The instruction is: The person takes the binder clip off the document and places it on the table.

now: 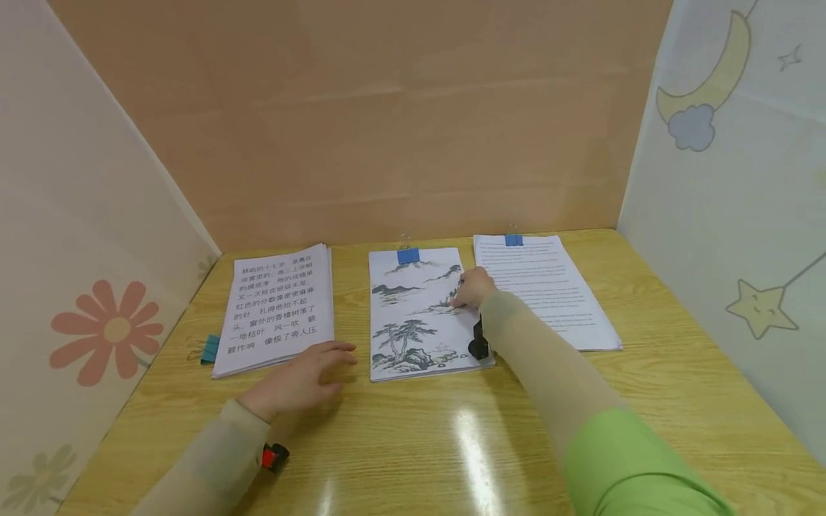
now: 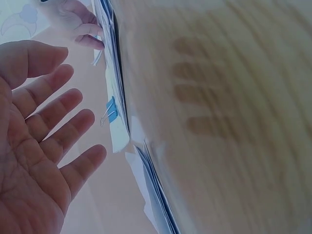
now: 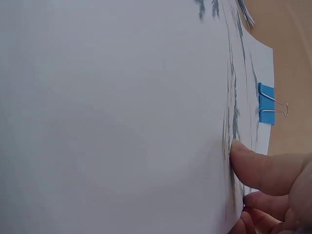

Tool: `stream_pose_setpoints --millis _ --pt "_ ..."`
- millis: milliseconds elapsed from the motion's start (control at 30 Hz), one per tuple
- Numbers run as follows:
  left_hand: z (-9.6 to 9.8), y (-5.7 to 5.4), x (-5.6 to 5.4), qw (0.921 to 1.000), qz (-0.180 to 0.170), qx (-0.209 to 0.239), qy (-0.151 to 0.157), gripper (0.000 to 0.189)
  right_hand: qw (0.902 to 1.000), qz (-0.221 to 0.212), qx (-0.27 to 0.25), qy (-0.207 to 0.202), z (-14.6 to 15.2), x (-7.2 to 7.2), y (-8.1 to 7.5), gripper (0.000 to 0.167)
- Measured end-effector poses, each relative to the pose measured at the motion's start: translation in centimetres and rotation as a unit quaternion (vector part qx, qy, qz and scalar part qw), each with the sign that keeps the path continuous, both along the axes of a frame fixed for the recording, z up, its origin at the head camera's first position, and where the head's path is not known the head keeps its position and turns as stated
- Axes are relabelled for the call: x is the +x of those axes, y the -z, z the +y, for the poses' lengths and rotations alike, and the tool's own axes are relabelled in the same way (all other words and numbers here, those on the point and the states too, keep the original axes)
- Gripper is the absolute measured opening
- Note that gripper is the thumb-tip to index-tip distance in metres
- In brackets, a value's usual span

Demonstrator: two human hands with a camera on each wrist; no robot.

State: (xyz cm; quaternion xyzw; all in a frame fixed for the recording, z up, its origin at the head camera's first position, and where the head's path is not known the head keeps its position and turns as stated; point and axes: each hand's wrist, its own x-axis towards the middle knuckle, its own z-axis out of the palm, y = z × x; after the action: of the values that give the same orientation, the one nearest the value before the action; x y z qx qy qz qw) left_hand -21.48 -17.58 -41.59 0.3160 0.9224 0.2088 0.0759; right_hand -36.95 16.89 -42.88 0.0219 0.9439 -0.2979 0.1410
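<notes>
The middle stack of paper (image 1: 400,319), printed with an ink landscape of mountains and pines, has a blue binder clip (image 1: 408,256) on its far edge. My right hand (image 1: 476,288) pinches this stack's right edge, the thumb on the printed face and the fingers at the edge below, as the right wrist view shows. How many sheets it grips I cannot tell. My left hand (image 1: 303,381) hovers over the table between the left and middle stacks. In the left wrist view its fingers (image 2: 63,129) are spread and slightly bent, with nothing in them.
To the left lies a stack of large-print Chinese text (image 1: 274,308), a teal binder clip (image 1: 209,350) on its left side. At right is a stack of small-print text (image 1: 548,287) with a blue clip (image 1: 513,240) on top. Printed cloth walls border the wooden table (image 1: 387,444).
</notes>
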Motion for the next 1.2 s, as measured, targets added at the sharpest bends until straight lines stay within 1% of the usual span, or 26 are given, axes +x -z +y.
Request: stream_pose_setpoints --millis 100,200,300,367,433,467,533,567,633,667,733,800,900,933,1000,1200 --pt "0.1 -0.2 -0.1 1.0 0.002 0.003 0.002 0.041 0.9999 -0.001 -0.01 -0.001 -0.2 0.6 -0.3 0.068" --pt "0.2 -0.5 -0.4 1.0 -0.004 0.008 0.0 0.041 0.9999 0.009 -0.002 -0.009 -0.5 1.5 -0.6 0.064" --pt "0.3 -0.8 -0.8 0.9997 -0.014 0.018 -0.012 0.04 0.9997 0.015 0.005 -0.017 -0.6 2.2 -0.8 0.062" --pt "0.6 -1.0 -1.4 0.9989 -0.022 0.028 -0.03 0.039 0.9997 0.015 0.007 -0.02 -0.6 2.7 -0.7 0.062" --pt "0.9 -1.2 -2.2 0.9962 -0.04 0.047 -0.062 0.039 0.9996 0.012 0.01 -0.022 -0.5 3.2 -0.7 0.063" --pt "1.1 -1.3 -2.7 0.9934 -0.053 0.061 -0.081 0.039 0.9996 0.012 0.01 -0.025 -0.4 3.5 -0.7 0.063" --pt "1.6 -1.6 -3.8 0.9837 -0.09 0.096 -0.123 0.042 0.9995 0.011 0.01 -0.026 -0.3 4.3 -0.8 0.064" --pt "1.8 -1.8 -4.3 0.9768 -0.113 0.117 -0.14 0.044 0.9996 0.011 0.007 -0.025 -0.3 4.6 -0.8 0.064" --pt "2.2 -2.0 -5.4 0.9587 -0.159 0.158 -0.175 0.049 0.9994 0.015 0.009 -0.03 -0.3 5.4 -0.7 0.064" --pt "2.5 -2.1 -5.9 0.9481 -0.182 0.178 -0.191 0.052 0.9991 0.019 0.012 -0.035 -0.3 5.8 -0.7 0.063" --pt "2.9 -2.1 -6.9 0.9267 -0.225 0.214 -0.212 0.058 0.9989 0.023 0.015 -0.039 -0.4 6.5 -0.6 0.063" --pt "3.4 -2.0 -7.8 0.9054 -0.259 0.239 -0.237 0.063 0.9985 0.028 0.019 -0.044 -0.5 7.2 -0.5 0.064" --pt "4.2 -1.7 -8.9 0.8844 -0.292 0.254 -0.261 0.068 0.9979 0.032 0.023 -0.051 -0.7 8.3 -0.5 0.064" --pt "4.4 -1.6 -9.2 0.8792 -0.299 0.256 -0.269 0.069 0.9977 0.033 0.026 -0.054 -0.7 8.6 -0.4 0.064" --pt "5.0 -1.4 -9.7 0.8719 -0.305 0.258 -0.283 0.072 0.9969 0.038 0.031 -0.062 -0.7 9.2 -0.3 0.064" --pt "6.6 -0.1 -10.6 0.8575 -0.314 0.254 -0.319 0.076 0.9949 0.05 0.036 -0.08 -0.3 11.1 -0.2 0.064"
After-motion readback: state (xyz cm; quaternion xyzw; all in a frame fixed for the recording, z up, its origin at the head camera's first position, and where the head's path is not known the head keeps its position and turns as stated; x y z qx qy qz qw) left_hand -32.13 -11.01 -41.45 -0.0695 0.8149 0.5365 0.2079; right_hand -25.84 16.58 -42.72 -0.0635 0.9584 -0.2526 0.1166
